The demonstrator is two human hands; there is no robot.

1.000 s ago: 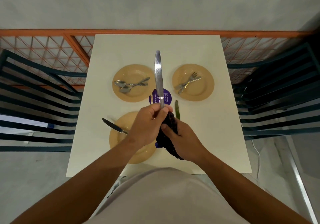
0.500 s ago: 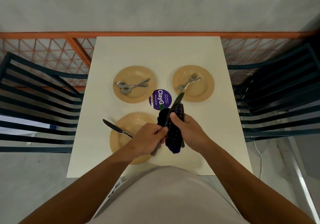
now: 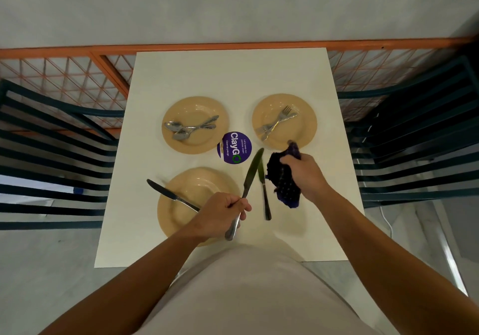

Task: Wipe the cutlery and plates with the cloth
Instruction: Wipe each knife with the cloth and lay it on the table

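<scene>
My left hand (image 3: 220, 211) grips a table knife (image 3: 249, 176) by its handle, blade pointing up and away over the table. My right hand (image 3: 307, 176) holds a bunched dark purple cloth (image 3: 282, 176), apart from that knife. A second knife (image 3: 263, 189) lies flat on the table between my hands. A third knife (image 3: 169, 194) rests on the near tan plate (image 3: 178, 213). The far left plate (image 3: 193, 101) carries spoons (image 3: 184, 128). The far right plate (image 3: 305, 117) carries forks (image 3: 276, 123).
The white square table (image 3: 233, 75) has a round purple sticker (image 3: 234, 148) in its middle. Dark slatted chairs stand at the left (image 3: 51, 153) and right (image 3: 414, 140). An orange mesh railing (image 3: 77, 75) runs behind the table's far edge.
My right hand has drawn the cloth off the knife blade and moved right. My left hand has lowered the knife from upright to a slanted hold near the table.
</scene>
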